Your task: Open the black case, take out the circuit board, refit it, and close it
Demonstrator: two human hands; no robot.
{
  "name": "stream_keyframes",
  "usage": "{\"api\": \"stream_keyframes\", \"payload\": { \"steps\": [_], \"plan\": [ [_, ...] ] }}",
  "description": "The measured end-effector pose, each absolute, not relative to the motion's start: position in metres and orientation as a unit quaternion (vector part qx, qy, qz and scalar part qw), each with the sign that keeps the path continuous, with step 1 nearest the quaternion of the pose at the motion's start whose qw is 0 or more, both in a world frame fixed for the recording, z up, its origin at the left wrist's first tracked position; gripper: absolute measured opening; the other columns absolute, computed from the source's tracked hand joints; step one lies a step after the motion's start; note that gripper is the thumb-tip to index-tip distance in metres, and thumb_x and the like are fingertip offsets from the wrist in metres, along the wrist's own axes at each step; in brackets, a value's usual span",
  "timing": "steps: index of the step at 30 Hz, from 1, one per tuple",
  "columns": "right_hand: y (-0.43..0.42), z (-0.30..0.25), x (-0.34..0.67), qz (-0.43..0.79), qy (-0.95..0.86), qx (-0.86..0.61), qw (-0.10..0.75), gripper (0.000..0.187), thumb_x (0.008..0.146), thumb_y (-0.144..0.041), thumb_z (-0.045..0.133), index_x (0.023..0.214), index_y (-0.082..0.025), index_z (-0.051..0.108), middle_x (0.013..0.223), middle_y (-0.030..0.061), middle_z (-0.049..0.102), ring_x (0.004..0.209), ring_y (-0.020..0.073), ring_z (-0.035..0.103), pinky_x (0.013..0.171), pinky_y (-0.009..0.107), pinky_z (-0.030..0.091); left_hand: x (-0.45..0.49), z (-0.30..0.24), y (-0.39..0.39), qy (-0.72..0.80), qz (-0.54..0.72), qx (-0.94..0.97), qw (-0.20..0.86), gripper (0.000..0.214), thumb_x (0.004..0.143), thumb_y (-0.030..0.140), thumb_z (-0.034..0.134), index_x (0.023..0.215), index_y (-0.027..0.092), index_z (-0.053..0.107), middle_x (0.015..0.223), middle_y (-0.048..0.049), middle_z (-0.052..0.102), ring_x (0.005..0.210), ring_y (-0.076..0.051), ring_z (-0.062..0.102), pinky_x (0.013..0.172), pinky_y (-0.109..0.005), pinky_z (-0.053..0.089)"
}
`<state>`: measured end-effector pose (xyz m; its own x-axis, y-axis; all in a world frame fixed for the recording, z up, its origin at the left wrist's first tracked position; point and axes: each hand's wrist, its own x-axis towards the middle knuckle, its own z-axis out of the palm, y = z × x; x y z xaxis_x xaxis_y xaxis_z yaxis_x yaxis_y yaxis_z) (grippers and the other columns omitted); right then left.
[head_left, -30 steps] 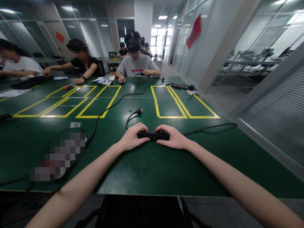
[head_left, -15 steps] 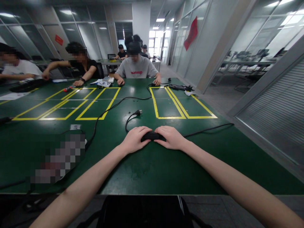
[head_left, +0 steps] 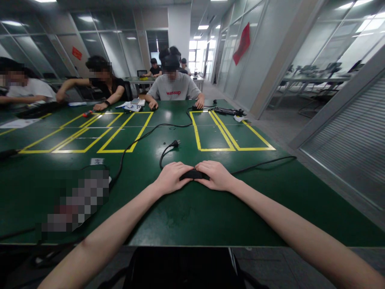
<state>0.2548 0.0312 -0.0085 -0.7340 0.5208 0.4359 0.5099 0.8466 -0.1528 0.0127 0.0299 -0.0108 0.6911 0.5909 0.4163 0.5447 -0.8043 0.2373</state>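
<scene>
Both hands hold a black power adapter (head_left: 192,174) near the middle of the green table (head_left: 192,216). My left hand (head_left: 173,177) is closed on its left end, thumb in front and fingers behind. The right end is in the closed fingers of my right hand (head_left: 214,175). My fingertips almost meet over the adapter and hide much of its ends. A short black cord loops up behind my left hand to a power plug (head_left: 175,143). From beyond my right hand a thin black cable (head_left: 264,163) runs right toward the table edge.
At the left lies a blurred-out flat object (head_left: 80,200), with a small paper label (head_left: 97,161) above it. A long black cable (head_left: 144,134) crosses the table. Yellow tape outlines (head_left: 216,149) mark its far part. A co-worker (head_left: 173,86) sits opposite; a folded black tripod-like object (head_left: 230,112) lies far right.
The adapter has tilted slightly in my hands, so more of its smooth front side shows. My hands have otherwise barely moved.
</scene>
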Motion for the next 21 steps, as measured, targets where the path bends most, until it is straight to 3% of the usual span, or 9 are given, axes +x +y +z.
{"api": "stream_keyframes", "payload": {
  "steps": [13,17,21],
  "plan": [
    [0.0308,-0.0043,0.2571,-0.011,-0.930,-0.267,0.251,0.023,0.098,-0.041,0.059,0.108,-0.020,0.064,0.099,0.0114,0.075,0.087,0.0256,0.069,0.077,0.037,0.051,0.0104,-0.0121,0.0310,0.308,0.260,0.915,0.001,0.028,0.098,0.031,0.062,0.123,0.020,0.068,0.108,-0.0098,0.078,0.101,-0.024,0.074,0.093,-0.038,0.056],
    [0.0301,-0.0061,0.2570,-0.014,-0.932,-0.263,0.248,0.020,0.102,-0.035,0.052,0.103,-0.020,0.064,0.103,0.0130,0.075,0.090,0.0261,0.071,0.078,0.038,0.052,0.0102,-0.0139,0.0320,0.295,0.286,0.911,-0.018,0.037,0.097,0.033,0.065,0.131,0.018,0.065,0.124,-0.0129,0.075,0.112,-0.027,0.072,0.095,-0.040,0.056],
    [0.0273,-0.0036,0.2577,0.061,-0.921,-0.273,0.273,0.022,0.098,-0.041,0.059,0.106,-0.021,0.064,0.108,0.0126,0.075,0.096,0.0266,0.071,0.083,0.039,0.054,0.0093,-0.0152,0.0331,0.302,0.269,0.914,-0.018,0.032,0.098,0.032,0.062,0.127,0.019,0.067,0.116,-0.0109,0.078,0.104,-0.025,0.074,0.093,-0.039,0.056]
  ]
}}
